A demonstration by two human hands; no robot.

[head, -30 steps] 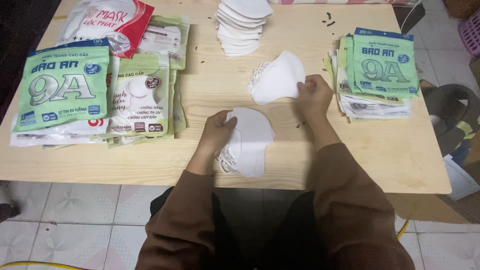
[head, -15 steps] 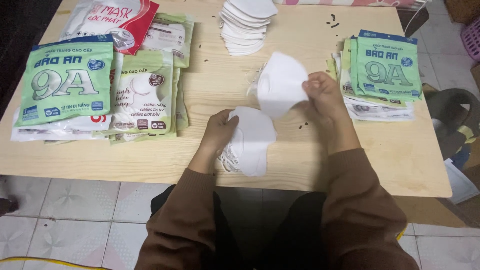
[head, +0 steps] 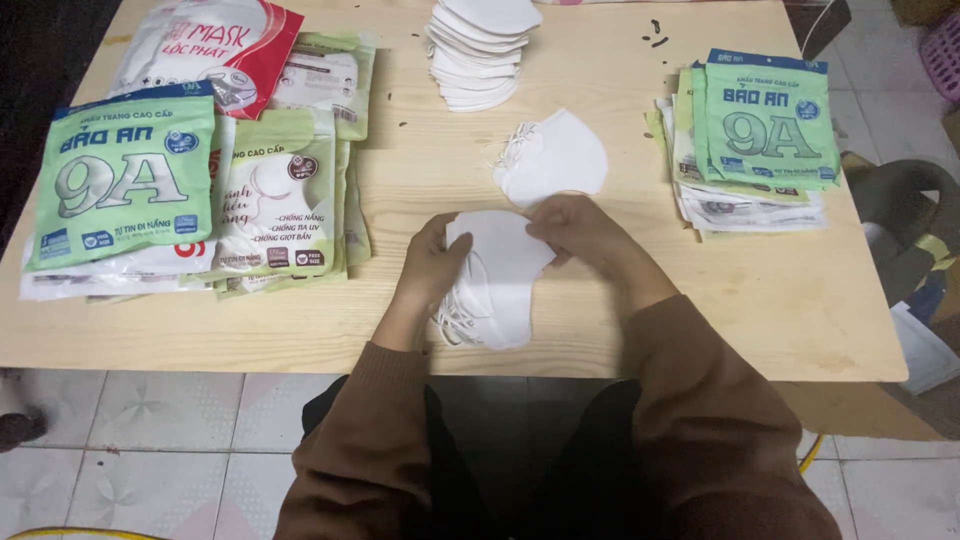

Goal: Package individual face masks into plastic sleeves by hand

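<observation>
Wooden and pale, the desk (head: 780,300) carries everything in this view. At its left edge lies the largest heap, a pile of flat packets (head: 200,190): green ones on top and in front, and one red and white packet (head: 225,45) toward the far left corner. Near the right edge there is a smaller stack of green packets (head: 760,130), fanned a little, with white ones under it. At the far edge, about the middle, stands a stack of white masks (head: 480,50), one nested on another.

Between this stack and the hands, one single white mask (head: 555,158) lies flat on the wood, its ear loops on its left side. It is just beyond the right hand and does not touch it.

Close to the near edge, in the middle, lies a small bundle of folded white masks (head: 495,280). The left hand (head: 430,270) grasps it from the left side, fingers curled around the edge. The right hand (head: 580,230) pinches the upper right corner of the top mask with thumb and fingers closed on it. Both arms wear brown sleeves (head: 690,400). Some small dark crumbs (head: 655,32) lie near the far edge.
</observation>
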